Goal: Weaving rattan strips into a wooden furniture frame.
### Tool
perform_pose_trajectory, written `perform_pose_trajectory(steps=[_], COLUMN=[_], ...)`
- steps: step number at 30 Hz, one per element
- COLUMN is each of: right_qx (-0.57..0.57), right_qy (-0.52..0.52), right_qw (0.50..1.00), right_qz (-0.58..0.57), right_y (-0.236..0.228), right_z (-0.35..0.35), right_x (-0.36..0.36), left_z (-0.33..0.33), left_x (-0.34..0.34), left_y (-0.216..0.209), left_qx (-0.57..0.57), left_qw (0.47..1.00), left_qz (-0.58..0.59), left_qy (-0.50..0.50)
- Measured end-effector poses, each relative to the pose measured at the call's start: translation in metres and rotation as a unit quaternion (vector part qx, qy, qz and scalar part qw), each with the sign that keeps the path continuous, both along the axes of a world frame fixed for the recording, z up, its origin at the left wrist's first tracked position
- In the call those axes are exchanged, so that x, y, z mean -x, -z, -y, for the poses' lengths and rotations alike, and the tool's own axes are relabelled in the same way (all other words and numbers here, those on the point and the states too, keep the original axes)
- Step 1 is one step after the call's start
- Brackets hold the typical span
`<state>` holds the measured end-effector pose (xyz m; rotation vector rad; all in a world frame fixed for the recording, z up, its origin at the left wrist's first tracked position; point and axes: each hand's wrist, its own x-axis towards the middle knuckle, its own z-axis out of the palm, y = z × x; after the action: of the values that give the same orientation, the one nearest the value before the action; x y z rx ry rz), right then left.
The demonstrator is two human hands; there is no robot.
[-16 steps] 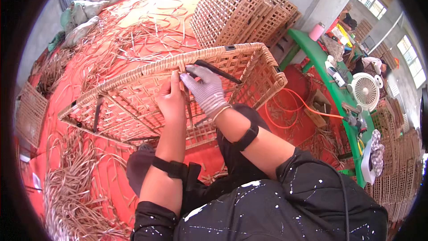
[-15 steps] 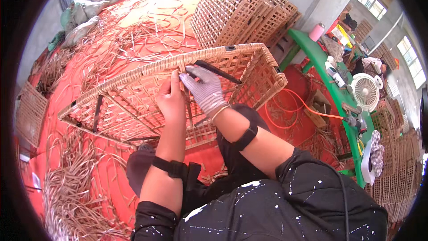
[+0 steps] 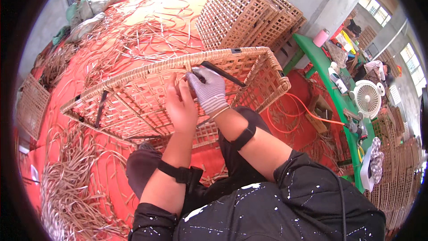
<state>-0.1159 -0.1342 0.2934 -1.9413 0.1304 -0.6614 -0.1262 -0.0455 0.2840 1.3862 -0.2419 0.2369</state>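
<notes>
A rectangular woven rattan basket point(image 3: 154, 66) with a wrapped rim leans on its side before my knees, its open lattice showing. My right hand point(image 3: 208, 90), in a striped grey glove, is closed at the rim, thumb and fingers pinching a thin rattan strip point(image 3: 182, 70) against it. Just left of it is my bare left hand point(image 3: 182, 107), fingers stretched up and slightly apart below the rim, seemingly holding nothing. A dark bar point(image 3: 223, 73) slants across the basket right of my glove. The gloved fingertips are partly hidden.
Loose rattan strips point(image 3: 71, 183) lie heaped on the red floor at left. Stacked woven baskets point(image 3: 236, 13) stand beyond. On the right, a green bench point(image 3: 327, 80) carries a fan point(image 3: 367, 99) and a power drill point(image 3: 356, 128) with an orange hose point(image 3: 312, 115). A person point(image 3: 376, 69) sits farther off.
My left hand has let go of its pinch at the rim and dropped slightly to the right, its fingers straightening. The gloved right hand stays at the rim.
</notes>
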Motion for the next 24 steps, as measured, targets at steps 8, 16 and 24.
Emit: perform_pose_trajectory(steps=[8,16,24], right_qx=[-0.024,0.022,0.115], right_qy=[-0.002,-0.004,0.039], right_qw=[1.000,1.000,0.992], right_qz=[-0.019,-0.014,0.025], right_y=[0.008,0.000,-0.013], right_z=[0.002,0.003,0.002], right_x=[-0.004,0.002,0.013], left_z=[0.004,-0.010,-0.016], left_x=[-0.007,-0.013,-0.019], left_y=[0.015,-0.005,-0.025], left_qx=[-0.050,0.056,0.045], left_qw=[0.989,0.991,0.978], left_qz=[0.130,-0.054,-0.151], left_qy=[-0.043,0.113,0.138])
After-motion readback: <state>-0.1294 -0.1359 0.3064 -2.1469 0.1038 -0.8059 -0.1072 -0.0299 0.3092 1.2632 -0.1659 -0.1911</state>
